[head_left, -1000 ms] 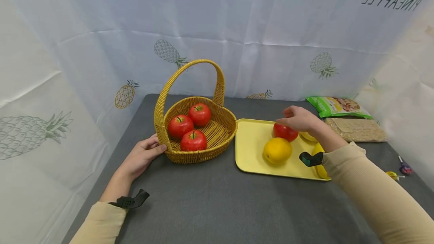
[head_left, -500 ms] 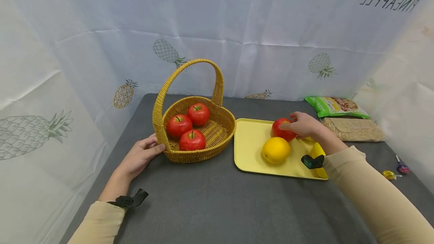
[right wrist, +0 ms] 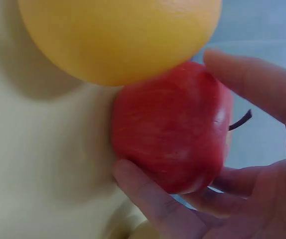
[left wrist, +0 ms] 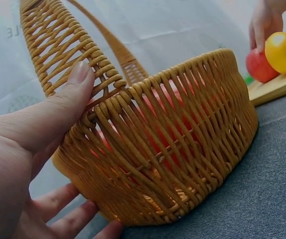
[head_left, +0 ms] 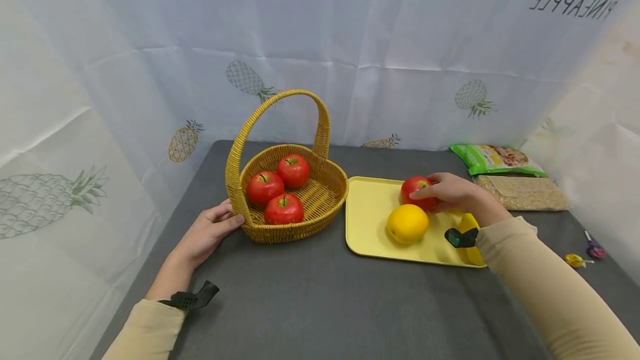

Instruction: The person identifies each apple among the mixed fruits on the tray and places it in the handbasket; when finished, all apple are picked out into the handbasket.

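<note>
My left hand (head_left: 212,232) holds the woven basket (head_left: 295,233) at its left side. In the left wrist view the thumb lies over the foot of the handle (left wrist: 73,50), and the fingers bear on the outer wall lower down. Three red apples sit inside the basket. Over the yellow tray (head_left: 367,238), my right hand (head_left: 452,192) grips another red apple (right wrist: 170,127), thumb and fingers curled about its sides, stem toward the palm. A round yellow-orange fruit (head_left: 407,224) rests on the tray in front of that apple.
A yellow fruit (head_left: 471,235) at the tray's right end is partly hidden by my wrist. Behind to the right lie a green packet (head_left: 500,160) and a clear bag of grain (head_left: 525,192). Two lollipops (head_left: 595,249) lie near the right edge. A pineapple-print curtain (head_left: 400,71) stands behind the table.
My right hand has come down from above the apple to its right side, and its fingers have closed around it. The left hand stays at the basket.
</note>
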A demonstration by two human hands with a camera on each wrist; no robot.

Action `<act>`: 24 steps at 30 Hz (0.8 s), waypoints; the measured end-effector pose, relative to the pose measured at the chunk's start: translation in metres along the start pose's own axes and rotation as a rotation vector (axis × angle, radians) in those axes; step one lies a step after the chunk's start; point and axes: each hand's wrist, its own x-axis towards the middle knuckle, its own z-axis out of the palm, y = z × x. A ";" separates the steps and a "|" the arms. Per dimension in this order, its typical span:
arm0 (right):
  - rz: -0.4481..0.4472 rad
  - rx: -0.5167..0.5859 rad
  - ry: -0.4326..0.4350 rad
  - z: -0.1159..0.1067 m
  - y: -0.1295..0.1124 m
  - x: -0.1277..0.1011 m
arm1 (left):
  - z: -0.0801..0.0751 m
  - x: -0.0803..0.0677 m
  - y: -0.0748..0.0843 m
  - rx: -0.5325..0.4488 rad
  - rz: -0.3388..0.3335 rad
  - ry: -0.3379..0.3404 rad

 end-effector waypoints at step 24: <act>-0.103 -0.034 0.077 0.009 -0.031 -0.009 | -0.001 -0.001 0.003 -0.005 -0.011 -0.008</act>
